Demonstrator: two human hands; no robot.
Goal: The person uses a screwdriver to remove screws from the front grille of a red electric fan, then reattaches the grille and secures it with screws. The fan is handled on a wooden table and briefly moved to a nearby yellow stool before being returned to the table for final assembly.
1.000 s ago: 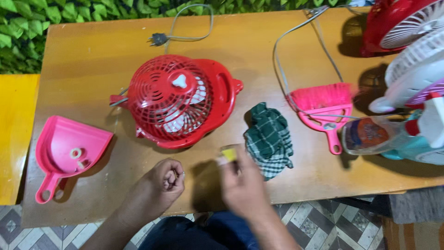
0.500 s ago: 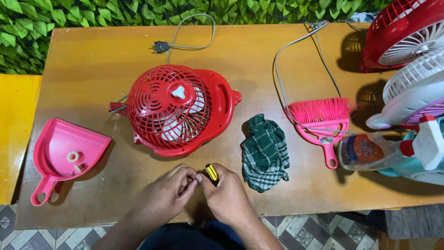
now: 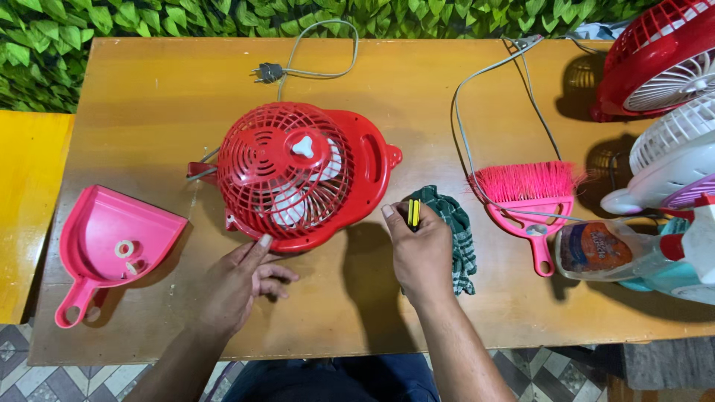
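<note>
Screwdriver [image 3: 413, 214]: only the yellow-black handle end shows, the rest hidden in the right hand [image 3: 421, 253]. Green checked cloth [image 3: 456, 231]: partly covered by that hand. Red fan [image 3: 659, 59] and spray bottle [image 3: 633, 249]: cut off at right edge.

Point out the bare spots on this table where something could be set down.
Bare wood lies along the table top left, above the pink dustpan and left of the red fan. Another patch sits between the fan and the pink brush, by the grey cord. The right end is crowded with fans and a spray bottle.

Clear plastic spray bottle [image 3: 607, 249] lying at table's right edge, orange and blue oval label [image 3: 593, 246]
</note>
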